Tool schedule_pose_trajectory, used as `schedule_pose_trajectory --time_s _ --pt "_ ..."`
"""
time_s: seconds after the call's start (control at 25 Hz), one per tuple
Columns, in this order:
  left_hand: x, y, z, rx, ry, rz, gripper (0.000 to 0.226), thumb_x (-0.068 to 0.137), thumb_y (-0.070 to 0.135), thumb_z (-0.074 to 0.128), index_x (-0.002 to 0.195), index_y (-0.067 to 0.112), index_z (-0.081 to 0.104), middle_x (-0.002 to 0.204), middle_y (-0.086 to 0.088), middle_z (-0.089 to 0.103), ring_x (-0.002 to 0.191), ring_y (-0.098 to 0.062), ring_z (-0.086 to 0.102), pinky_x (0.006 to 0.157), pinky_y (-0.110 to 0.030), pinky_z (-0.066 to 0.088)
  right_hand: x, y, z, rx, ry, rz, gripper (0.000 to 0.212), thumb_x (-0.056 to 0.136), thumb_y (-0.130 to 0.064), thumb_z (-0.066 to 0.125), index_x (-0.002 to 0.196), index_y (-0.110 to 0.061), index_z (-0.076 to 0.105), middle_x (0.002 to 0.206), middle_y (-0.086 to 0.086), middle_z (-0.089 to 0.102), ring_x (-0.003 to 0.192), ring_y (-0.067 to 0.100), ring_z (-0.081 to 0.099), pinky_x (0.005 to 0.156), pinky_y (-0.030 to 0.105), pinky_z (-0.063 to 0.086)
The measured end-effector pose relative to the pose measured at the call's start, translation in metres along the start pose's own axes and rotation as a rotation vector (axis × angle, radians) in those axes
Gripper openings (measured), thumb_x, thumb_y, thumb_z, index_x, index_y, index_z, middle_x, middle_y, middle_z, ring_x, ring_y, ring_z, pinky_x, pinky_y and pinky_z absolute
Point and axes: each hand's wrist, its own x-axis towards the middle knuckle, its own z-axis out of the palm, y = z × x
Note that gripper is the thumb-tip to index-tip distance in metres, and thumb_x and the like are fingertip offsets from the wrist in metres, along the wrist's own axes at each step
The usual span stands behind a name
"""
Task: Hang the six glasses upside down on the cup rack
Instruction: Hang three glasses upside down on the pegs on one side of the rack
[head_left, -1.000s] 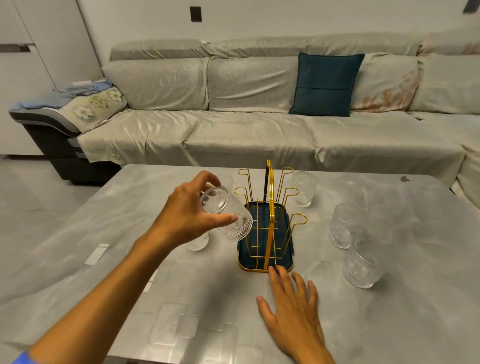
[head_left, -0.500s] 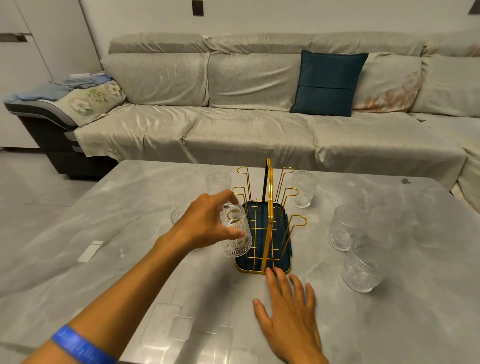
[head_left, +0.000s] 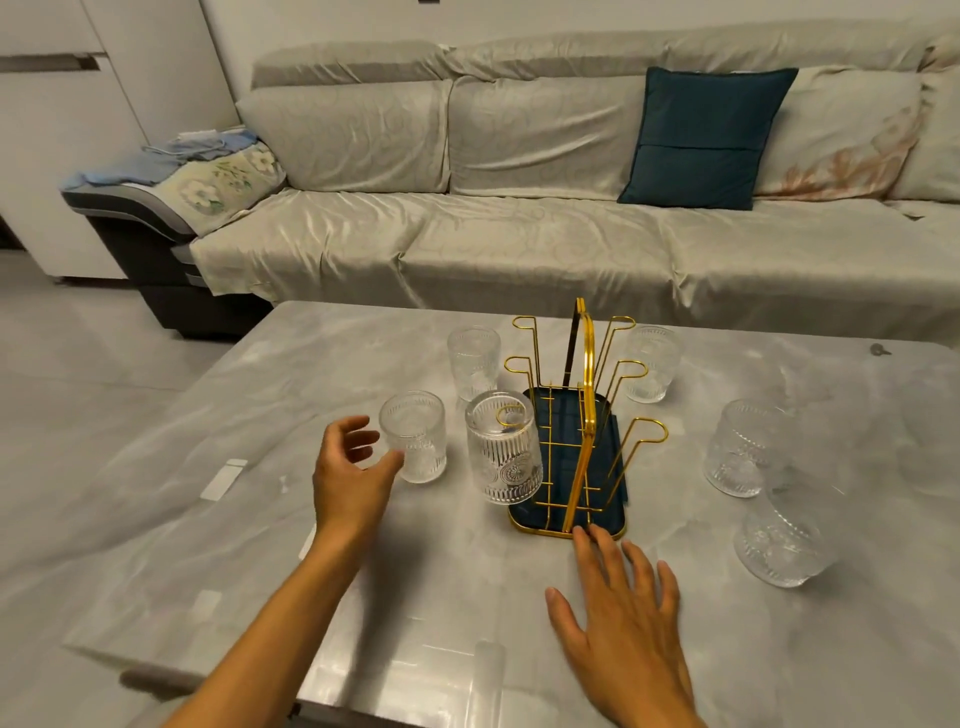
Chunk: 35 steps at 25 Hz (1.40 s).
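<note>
One glass (head_left: 503, 453) hangs upside down on the cup rack (head_left: 582, 431). My left hand (head_left: 349, 478) has its fingers spread, empty, beside an upright glass (head_left: 414, 442); my right hand (head_left: 626, 618) is flat on the counter (head_left: 260, 519).

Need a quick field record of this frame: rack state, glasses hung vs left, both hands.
rack: gold wire rack on a dark tray, mid table
hung: one glass, upside down on the near left peg
standing: five; two left of rack, three right
free pegs: five
left hand: open, empty, beside the near left standing glass
right hand: flat on table, fingertips at the tray's near edge
</note>
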Motion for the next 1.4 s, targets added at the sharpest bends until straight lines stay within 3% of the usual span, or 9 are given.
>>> schedule_pose_trajectory --time_s 0.12,0.2,0.44,0.64,0.8,0.92,1.04,1.2,1.4 --pt "0.013 -0.037 0.014 0.190 -0.196 -0.124 0.090 0.064 0.014 0.088 0.138 0.021 0.036 0.131 -0.009 0.055 0.115 -0.029 0.054 0.096 -0.044 0.047 0.000 -0.001 -0.005 0.000 -0.016 0.011 0.075 0.080 -0.074 0.003 0.144 -0.039 -0.018 0.160 -0.009 -0.009 0.144 0.022 -0.008 0.113 0.053 -0.007" --pt "0.024 -0.046 0.024 0.177 -0.242 -0.110 0.098 0.059 0.017 0.091 0.139 0.021 0.035 0.131 -0.009 0.057 0.113 -0.029 0.057 0.097 -0.045 0.047 -0.002 -0.002 -0.008 0.010 -0.023 -0.002 0.074 0.081 -0.073 0.004 0.144 -0.040 -0.017 0.160 -0.009 -0.008 0.144 0.022 -0.008 0.113 0.053 -0.007" --pt "0.055 -0.030 0.025 0.189 -0.335 -0.106 0.081 0.052 0.024 0.094 0.118 0.021 0.046 0.119 -0.009 0.059 0.100 -0.025 0.060 0.075 -0.032 0.050 -0.002 -0.001 -0.010 0.017 -0.025 -0.001 0.075 0.079 -0.074 0.002 0.143 -0.041 -0.019 0.160 -0.009 -0.009 0.144 0.021 -0.009 0.113 0.053 -0.008" --pt "0.078 0.047 -0.002 0.134 -0.281 0.122 0.089 0.043 0.045 0.093 0.120 0.029 0.051 0.108 -0.005 0.061 0.087 -0.021 0.065 0.064 -0.029 0.055 -0.001 -0.001 -0.007 0.018 -0.020 -0.010 0.075 0.079 -0.075 0.001 0.143 -0.041 -0.019 0.160 -0.009 -0.008 0.144 0.021 -0.009 0.113 0.052 -0.010" --pt "0.092 0.117 -0.007 0.118 -0.321 0.254 0.075 0.040 0.060 0.090 0.104 0.042 0.055 0.104 0.003 0.065 0.085 -0.012 0.067 0.064 -0.027 0.056 0.000 0.000 -0.007 0.021 -0.019 -0.008 0.076 0.078 -0.075 0.001 0.143 -0.041 -0.018 0.160 -0.008 -0.008 0.144 0.022 -0.008 0.112 0.053 -0.011" --pt "0.092 0.145 0.012 0.206 -0.430 0.334 0.076 0.047 0.053 0.089 0.114 0.034 0.059 0.101 0.009 0.064 0.085 -0.006 0.065 0.060 -0.014 0.051 0.001 -0.001 -0.007 0.012 -0.036 0.000 0.077 0.079 -0.075 0.004 0.144 -0.040 -0.016 0.160 -0.008 -0.008 0.144 0.022 -0.007 0.112 0.054 -0.010" --pt "0.090 0.155 0.035 0.273 -0.558 0.336 0.078 0.051 0.044 0.088 0.122 0.026 0.060 0.102 0.007 0.062 0.088 -0.005 0.061 0.058 -0.010 0.049 0.004 -0.001 -0.008 -0.004 -0.056 0.004 0.078 0.079 -0.076 0.008 0.145 -0.040 -0.013 0.160 -0.008 -0.008 0.144 0.023 -0.005 0.112 0.054 -0.007" --pt "0.089 0.153 0.059 0.366 -0.665 0.324 0.080 0.051 0.044 0.087 0.123 0.025 0.059 0.106 0.000 0.061 0.089 -0.005 0.059 0.068 -0.020 0.050 0.009 -0.001 -0.008 -0.023 -0.085 0.005 0.079 0.078 -0.076 0.009 0.146 -0.040 -0.012 0.160 -0.007 -0.008 0.144 0.024 -0.004 0.111 0.055 -0.006" --pt "0.089 0.140 0.074 0.441 -0.654 0.339 0.075 0.052 0.038 0.092 0.119 0.024 0.061 0.104 0.002 0.061 0.086 -0.004 0.058 0.065 -0.023 0.048 0.010 0.000 -0.007 -0.035 -0.105 0.001 0.080 0.078 -0.076 0.011 0.146 -0.040 -0.012 0.160 -0.007 -0.009 0.144 0.025 -0.004 0.111 0.055 -0.006"
